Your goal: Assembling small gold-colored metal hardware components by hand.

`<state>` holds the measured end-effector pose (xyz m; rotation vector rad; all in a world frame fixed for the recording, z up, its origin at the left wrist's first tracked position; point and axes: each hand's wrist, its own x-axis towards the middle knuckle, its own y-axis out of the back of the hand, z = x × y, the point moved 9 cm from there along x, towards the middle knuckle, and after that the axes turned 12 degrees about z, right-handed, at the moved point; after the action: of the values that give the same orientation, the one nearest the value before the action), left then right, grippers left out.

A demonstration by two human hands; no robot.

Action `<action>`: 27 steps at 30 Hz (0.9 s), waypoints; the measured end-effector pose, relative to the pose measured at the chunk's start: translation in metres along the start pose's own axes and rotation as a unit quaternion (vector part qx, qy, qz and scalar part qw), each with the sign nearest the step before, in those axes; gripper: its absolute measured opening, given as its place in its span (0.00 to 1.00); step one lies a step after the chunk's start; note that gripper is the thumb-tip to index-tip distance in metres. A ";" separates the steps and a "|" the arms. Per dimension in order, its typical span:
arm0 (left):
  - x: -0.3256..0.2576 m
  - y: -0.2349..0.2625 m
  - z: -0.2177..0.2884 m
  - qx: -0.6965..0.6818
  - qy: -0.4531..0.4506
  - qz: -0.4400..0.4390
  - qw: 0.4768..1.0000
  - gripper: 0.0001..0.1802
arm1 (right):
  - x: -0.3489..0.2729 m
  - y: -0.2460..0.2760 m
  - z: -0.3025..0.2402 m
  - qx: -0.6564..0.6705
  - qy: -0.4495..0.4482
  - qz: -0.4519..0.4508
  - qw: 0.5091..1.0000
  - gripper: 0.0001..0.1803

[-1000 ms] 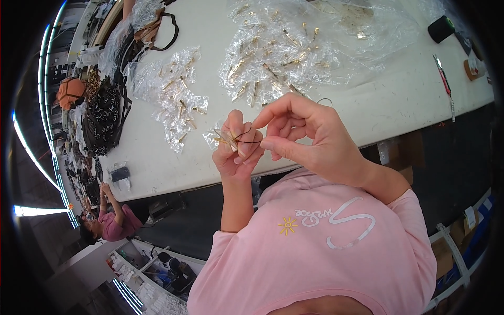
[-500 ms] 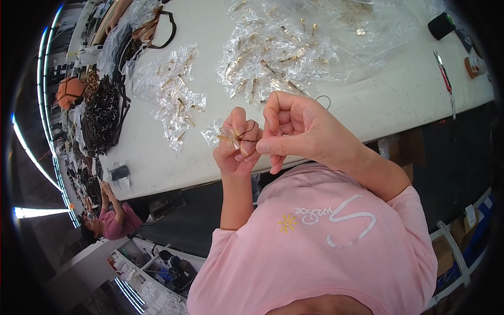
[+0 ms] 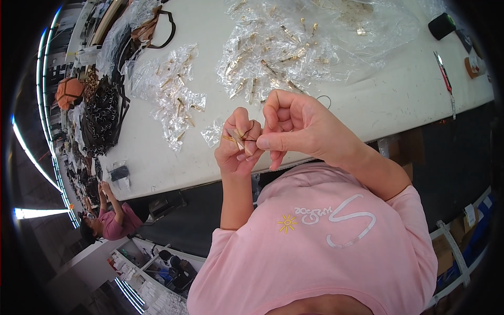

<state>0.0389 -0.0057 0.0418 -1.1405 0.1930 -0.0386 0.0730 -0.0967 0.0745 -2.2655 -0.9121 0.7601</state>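
My left hand (image 3: pixel 233 155) is closed around a small gold-coloured metal piece (image 3: pixel 236 138) that looks like a tag. A thin dark cord (image 3: pixel 251 139) runs from it across the fingers. The cord's other end sits in a pinch between the thumb and finger of my right hand (image 3: pixel 302 131). Both hands are over the table's near edge, almost touching. Just beyond them lies a spread of similar gold pieces in small clear plastic bags (image 3: pixel 283 52). A smaller heap of bagged pieces (image 3: pixel 176 100) is to the left.
A thin dark ring (image 3: pixel 324 102) lies beyond my right hand. Red-handled snips (image 3: pixel 446 81) and a black thread spool (image 3: pixel 441 26) are at the right of the white table (image 3: pixel 378 100). Dark patterned fabric (image 3: pixel 102 118) is piled at the left. Another person (image 3: pixel 115 218) works farther left.
The gold piece has turned slightly in my left hand. Both hands have shifted only a little, and the cord still stretches between them.
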 end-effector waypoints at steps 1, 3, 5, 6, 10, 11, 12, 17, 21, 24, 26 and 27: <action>0.000 0.001 0.000 0.013 -0.005 0.001 1.000 0.15 | 0.001 0.000 0.001 0.000 0.001 0.001 1.000 0.10; -0.001 0.002 0.000 0.019 -0.011 0.010 1.000 0.15 | 0.000 -0.001 -0.003 -0.008 0.006 0.001 1.000 0.09; -0.001 0.003 0.001 0.025 -0.016 0.018 0.999 0.16 | 0.001 -0.002 -0.005 -0.016 0.013 0.004 1.000 0.08; -0.002 0.007 0.001 0.073 -0.017 0.032 0.997 0.16 | 0.003 -0.002 -0.007 -0.022 0.032 0.011 0.999 0.08; -0.002 0.005 -0.001 0.213 -0.006 0.107 0.971 0.17 | 0.006 0.003 -0.005 -0.054 0.040 0.004 0.998 0.10; -0.002 0.006 -0.002 0.211 -0.006 0.106 0.972 0.17 | 0.006 0.005 -0.005 -0.056 0.041 0.006 0.998 0.10; -0.002 0.007 -0.002 0.200 -0.003 0.099 0.975 0.16 | 0.007 0.007 -0.005 -0.055 0.042 0.011 0.998 0.10; -0.002 0.008 -0.002 0.133 -0.006 0.061 0.989 0.14 | 0.010 0.014 -0.008 -0.030 0.045 0.011 0.998 0.10; -0.002 0.008 0.000 0.029 0.003 0.036 0.999 0.12 | 0.011 0.045 -0.018 0.020 0.079 0.104 0.991 0.09; -0.006 0.013 0.005 -0.021 -0.002 0.030 0.999 0.11 | 0.004 0.074 -0.033 0.058 0.101 0.154 0.981 0.07; -0.009 0.016 0.010 -0.042 -0.006 0.027 0.999 0.11 | -0.009 0.105 -0.057 0.030 0.205 0.198 0.958 0.08; -0.010 0.018 0.012 -0.047 0.005 0.031 0.998 0.14 | -0.017 0.120 -0.067 0.032 0.236 0.236 0.942 0.09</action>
<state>0.0294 0.0138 0.0312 -1.2269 0.2409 0.0199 0.1586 -0.2011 0.0421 -2.4747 -0.1166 0.3891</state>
